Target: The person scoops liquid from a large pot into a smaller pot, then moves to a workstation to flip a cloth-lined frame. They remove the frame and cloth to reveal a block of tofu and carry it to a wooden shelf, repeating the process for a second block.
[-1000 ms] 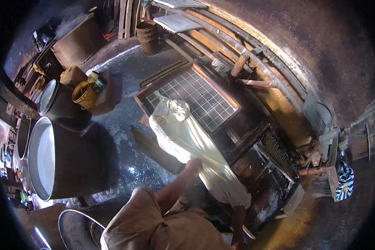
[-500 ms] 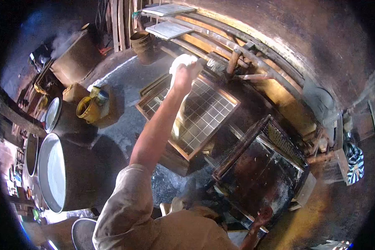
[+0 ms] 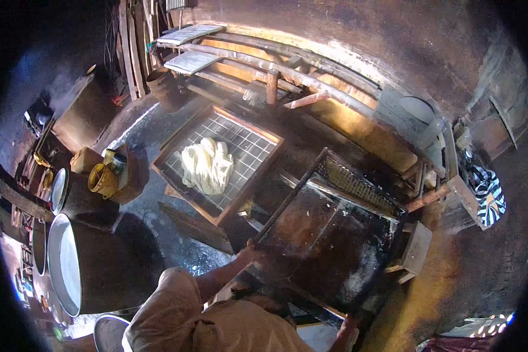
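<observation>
The left hand (image 3: 249, 252) is at the near left corner of a dark, rectangular wooden tray (image 3: 328, 242), and the right hand (image 3: 348, 326) is at its near right corner, the two set wide apart; both are too dark and small to tell whether the fingers close around the edge. The tray lies directly beyond the person, slanting away to the far right, with a yellowish mesh strip (image 3: 352, 179) along its far side. It looks broad, stiff and fairly heavy, its surface perhaps slippery where it seems wet, so a firm hold at opposite ends of the rim would suit it best. Farther left, apart from both hands, a crumpled cream cloth (image 3: 207, 167) rests on a brown wood-rimmed grid frame (image 3: 250, 182); it looks soft and limp, best gathered by its bunched folds. Left of that stands a yellow plastic bucket (image 3: 104, 180), with a large dark metal drum (image 3: 120, 264) nearer, and to the right a small pale wooden stool (image 3: 415, 249).
</observation>
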